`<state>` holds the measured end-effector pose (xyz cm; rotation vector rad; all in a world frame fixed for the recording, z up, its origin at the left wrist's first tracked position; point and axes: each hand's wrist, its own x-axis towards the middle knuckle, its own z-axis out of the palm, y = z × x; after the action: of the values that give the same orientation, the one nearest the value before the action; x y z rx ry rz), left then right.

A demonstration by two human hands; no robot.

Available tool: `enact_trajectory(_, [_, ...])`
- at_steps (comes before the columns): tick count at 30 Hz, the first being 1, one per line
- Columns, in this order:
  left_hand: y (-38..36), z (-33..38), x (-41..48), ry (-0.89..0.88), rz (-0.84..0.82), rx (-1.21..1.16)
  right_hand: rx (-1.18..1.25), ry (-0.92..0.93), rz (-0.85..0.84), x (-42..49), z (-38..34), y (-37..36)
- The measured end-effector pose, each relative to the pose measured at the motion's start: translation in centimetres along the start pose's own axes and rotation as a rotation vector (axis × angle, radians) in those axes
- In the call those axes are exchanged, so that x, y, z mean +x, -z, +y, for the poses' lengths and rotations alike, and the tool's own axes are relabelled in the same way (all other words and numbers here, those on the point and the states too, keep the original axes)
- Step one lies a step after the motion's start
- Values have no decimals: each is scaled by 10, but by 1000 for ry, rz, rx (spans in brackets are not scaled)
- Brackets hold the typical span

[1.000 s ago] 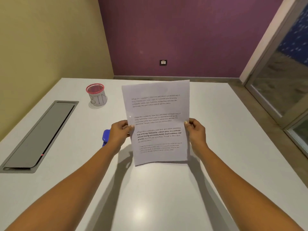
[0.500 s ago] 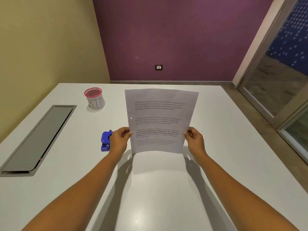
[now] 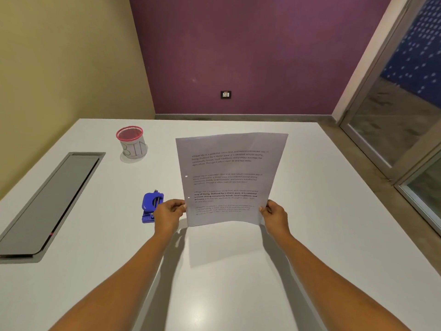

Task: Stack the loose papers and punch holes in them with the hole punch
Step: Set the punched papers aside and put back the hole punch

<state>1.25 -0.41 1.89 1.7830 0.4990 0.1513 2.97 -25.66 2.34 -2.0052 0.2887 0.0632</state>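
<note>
papers (image 3: 229,177): thin white paper, matt, semi-translucent, printed txt | hole punch (image 3: 151,206): blue plastic, glossy, w/ small metal-looking parts | table (image 3: 238,295): white, smooth, semi-gloss — soft glare at front | cup (image 3: 131,144): pink mesh top, paper-like wrap | inset panel (image 3: 47,201): grey, smooth, matt | wall (image 3: 238,56): purple paint — matt

Left hand (image 3: 170,212) and right hand (image 3: 275,213) pinch papers (image 3: 230,168), arms outstretched.

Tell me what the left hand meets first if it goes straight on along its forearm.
The left hand pinches the printed white paper sheets; past them only bare white table shows. The blue hole punch lies left of that line, though depth is unclear.
</note>
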Motion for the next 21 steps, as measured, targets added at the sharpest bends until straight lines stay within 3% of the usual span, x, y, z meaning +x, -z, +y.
enact_trajectory(21, [-21,32,16,123,6,-45,30,-30,54,4,-10,13])
